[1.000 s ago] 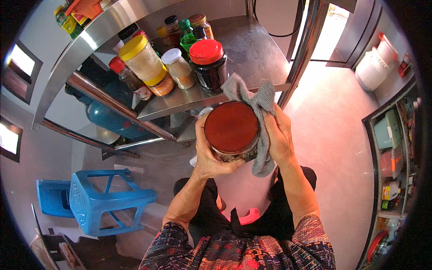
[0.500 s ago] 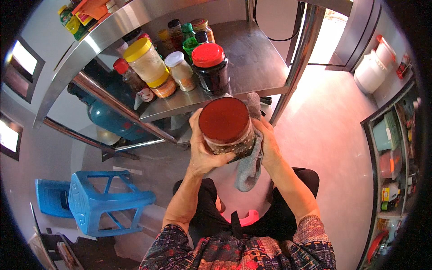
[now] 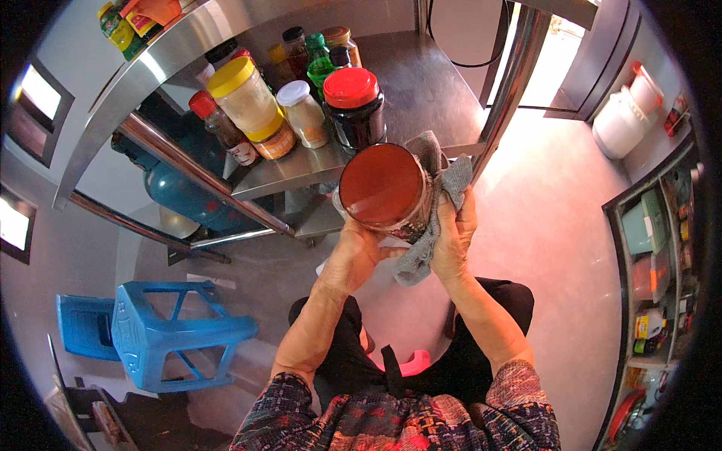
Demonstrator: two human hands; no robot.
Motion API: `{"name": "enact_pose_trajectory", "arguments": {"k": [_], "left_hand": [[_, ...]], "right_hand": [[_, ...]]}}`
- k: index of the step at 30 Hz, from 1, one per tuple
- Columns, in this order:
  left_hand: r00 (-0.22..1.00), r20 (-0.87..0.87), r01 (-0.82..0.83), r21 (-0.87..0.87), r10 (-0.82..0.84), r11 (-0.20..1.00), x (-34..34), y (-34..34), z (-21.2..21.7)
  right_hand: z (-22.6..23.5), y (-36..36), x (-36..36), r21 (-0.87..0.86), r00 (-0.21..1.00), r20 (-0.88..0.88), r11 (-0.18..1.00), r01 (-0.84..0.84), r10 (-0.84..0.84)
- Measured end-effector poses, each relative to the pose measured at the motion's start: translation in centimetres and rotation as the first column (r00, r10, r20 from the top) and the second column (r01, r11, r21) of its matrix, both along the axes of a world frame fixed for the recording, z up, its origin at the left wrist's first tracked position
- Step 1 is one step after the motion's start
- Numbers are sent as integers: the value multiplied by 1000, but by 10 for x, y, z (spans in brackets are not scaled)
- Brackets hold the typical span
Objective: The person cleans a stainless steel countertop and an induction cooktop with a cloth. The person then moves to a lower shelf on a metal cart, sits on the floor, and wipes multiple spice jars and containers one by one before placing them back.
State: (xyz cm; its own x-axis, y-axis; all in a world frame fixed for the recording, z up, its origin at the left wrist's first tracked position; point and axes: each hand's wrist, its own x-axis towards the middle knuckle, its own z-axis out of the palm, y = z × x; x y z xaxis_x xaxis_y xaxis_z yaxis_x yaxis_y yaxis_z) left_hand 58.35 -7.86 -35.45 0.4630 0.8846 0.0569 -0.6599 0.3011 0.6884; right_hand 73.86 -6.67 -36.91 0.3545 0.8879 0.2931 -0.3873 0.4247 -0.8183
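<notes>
I hold a glass jar with a red lid [image 3: 382, 188] up in front of me, its lid facing my eyes, just in front of the edge of the steel shelf [image 3: 301, 169]. My left hand [image 3: 353, 255] cups the jar from below and from the left, fingers wrapped round its lower side. My right hand [image 3: 453, 240] presses a grey cloth [image 3: 440, 195] against the jar's right side; the cloth drapes over the jar's far edge and hangs down between my two hands. Both hands are closed firmly, the left on the jar, the right on the cloth and through it on the jar.

On the shelf just beyond the jar stands a dark jar with a red lid [image 3: 353, 105], and to its left a white-capped jar [image 3: 303, 113], a large pale jar with a yellow lid [image 3: 242, 94] and a red-capped bottle [image 3: 218, 128]. Behind these are a green-capped bottle [image 3: 322, 71] and more small jars whose contents I cannot make out.

Below the shelf to the left lies a blue gas cylinder [image 3: 180, 199]. On the floor at my left stands a blue plastic stool [image 3: 177, 342]. Far right, a white container [image 3: 620, 124] sits near a rack of boxes [image 3: 654, 255].
</notes>
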Motion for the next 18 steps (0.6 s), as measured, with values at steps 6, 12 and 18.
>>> {"name": "enact_pose_trajectory", "arguments": {"k": [6,12,18], "left_hand": [[986,-26,-167,-163,165,972,-2,4,23],[995,8,-103,-68,103,992,-7,2,8],[979,-98,-184,-69,177,980,-7,-5,11]], "right_hand": [[-18,-11,-10,174,821,537,978,115,-192],[18,-8,1,362,746,585,926,111,-318],[42,-3,19,40,841,534,991,-128,87]]}}
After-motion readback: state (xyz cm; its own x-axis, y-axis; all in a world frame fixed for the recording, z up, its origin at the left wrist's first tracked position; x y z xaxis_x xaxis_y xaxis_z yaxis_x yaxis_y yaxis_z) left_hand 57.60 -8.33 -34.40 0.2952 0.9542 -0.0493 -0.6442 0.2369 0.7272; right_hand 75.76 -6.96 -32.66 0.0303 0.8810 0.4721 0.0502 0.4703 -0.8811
